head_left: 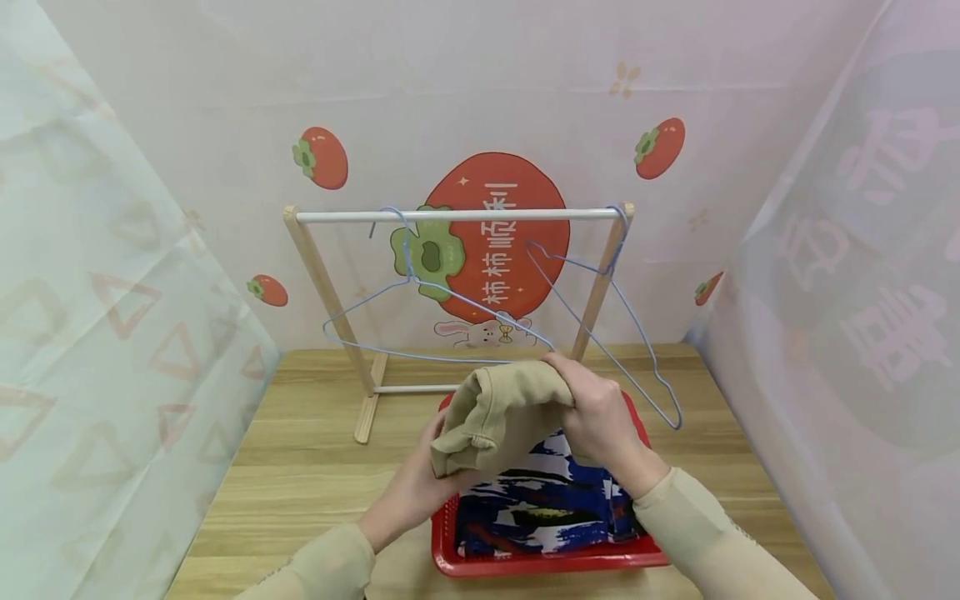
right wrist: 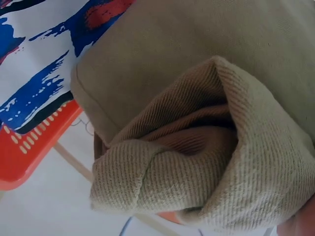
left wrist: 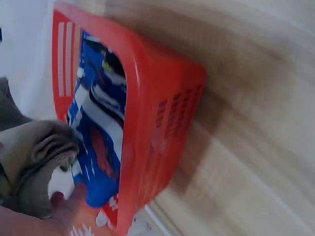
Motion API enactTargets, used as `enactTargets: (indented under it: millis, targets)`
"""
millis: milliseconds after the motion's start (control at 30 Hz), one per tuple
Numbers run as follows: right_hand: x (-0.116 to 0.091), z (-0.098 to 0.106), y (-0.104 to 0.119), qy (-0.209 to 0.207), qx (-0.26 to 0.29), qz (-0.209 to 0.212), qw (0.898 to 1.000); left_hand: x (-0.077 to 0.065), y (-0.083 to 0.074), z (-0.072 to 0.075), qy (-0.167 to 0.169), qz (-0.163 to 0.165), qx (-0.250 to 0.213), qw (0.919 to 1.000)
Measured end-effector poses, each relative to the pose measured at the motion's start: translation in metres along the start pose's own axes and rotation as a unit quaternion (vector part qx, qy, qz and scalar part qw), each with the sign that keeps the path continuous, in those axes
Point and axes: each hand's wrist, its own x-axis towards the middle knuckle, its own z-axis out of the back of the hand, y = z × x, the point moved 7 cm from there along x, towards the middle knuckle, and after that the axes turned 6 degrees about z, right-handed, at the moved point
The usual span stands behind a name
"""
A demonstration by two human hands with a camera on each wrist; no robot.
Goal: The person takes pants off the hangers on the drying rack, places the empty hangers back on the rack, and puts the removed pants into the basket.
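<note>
Both hands hold up a folded khaki garment [head_left: 517,408] over a red plastic basket [head_left: 551,568]. My left hand [head_left: 423,479] holds its left part from below and behind, with most of the fingers hidden by the cloth. On the right, my right hand [head_left: 603,412] grips the upper corner. Folds of the khaki cloth [right wrist: 147,177] open toward the right wrist camera, showing a finely ribbed surface. Beneath it in the basket lies a piece of cloth [head_left: 540,508] patterned in blue, white, black and red.
Behind the basket stands a drying rack with a white top bar [head_left: 480,216] and wooden legs. From the bar hang two blue wire hangers, one at the left [head_left: 367,293] and one at the right end [head_left: 637,325]. The wooden tabletop [head_left: 300,492] is bordered by printed fabric walls.
</note>
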Motion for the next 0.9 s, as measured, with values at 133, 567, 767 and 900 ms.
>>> enactTargets:
  millis: [133,567,767,900]
  targets:
    - [0.002,0.0,-0.007,0.018,0.034,0.034,0.999,0.007,-0.006,0.02,-0.065,-0.038,0.063,0.9952]
    - [0.013,0.015,-0.049,0.063,0.07,0.053,0.994,0.028,-0.061,0.076,-0.23,-0.267,0.232,0.9066]
    - [0.014,0.022,-0.063,0.056,-0.05,0.038,0.996,0.04,-0.091,0.084,-0.242,-0.316,0.251,0.8827]
    - [0.013,0.025,-0.068,0.05,-0.134,0.021,0.99,0.048,-0.106,0.088,-0.242,-0.323,0.264,0.8762]
